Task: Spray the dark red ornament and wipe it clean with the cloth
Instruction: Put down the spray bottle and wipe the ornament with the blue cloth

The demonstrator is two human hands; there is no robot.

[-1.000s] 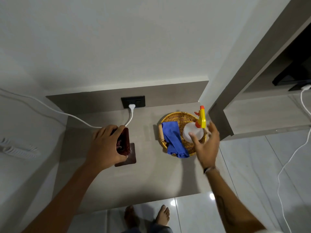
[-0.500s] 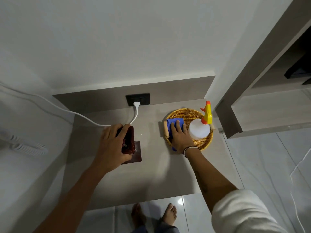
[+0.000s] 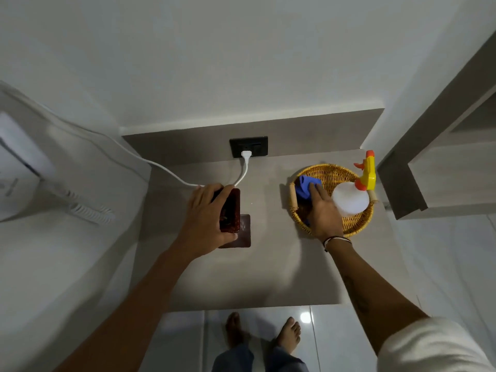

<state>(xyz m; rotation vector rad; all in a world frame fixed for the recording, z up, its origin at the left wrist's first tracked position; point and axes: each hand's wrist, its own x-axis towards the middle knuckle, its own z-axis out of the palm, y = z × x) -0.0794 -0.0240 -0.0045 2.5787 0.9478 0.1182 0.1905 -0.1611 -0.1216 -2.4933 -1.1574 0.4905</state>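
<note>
My left hand (image 3: 206, 221) grips the dark red ornament (image 3: 230, 210) and holds it tilted over its dark square base (image 3: 243, 234) on the grey shelf (image 3: 241, 277). My right hand (image 3: 323, 210) reaches into the wicker basket (image 3: 357, 224) and closes on the blue cloth (image 3: 306, 187), which is bunched up at the basket's left side. The white spray bottle (image 3: 350, 201) with a yellow and orange trigger head (image 3: 366, 173) stands in the basket just right of that hand.
A white cable (image 3: 171, 173) runs from the black wall socket (image 3: 248, 146) across the shelf behind the ornament. A white wall phone (image 3: 18, 167) hangs at the left. A grey cabinet (image 3: 418, 178) juts out at the right. My bare feet (image 3: 263, 334) stand on the tiled floor below.
My right hand set the spray bottle down in the basket, then moved left onto the blue cloth and gathered it up. The left hand kept hold of the ornament.
</note>
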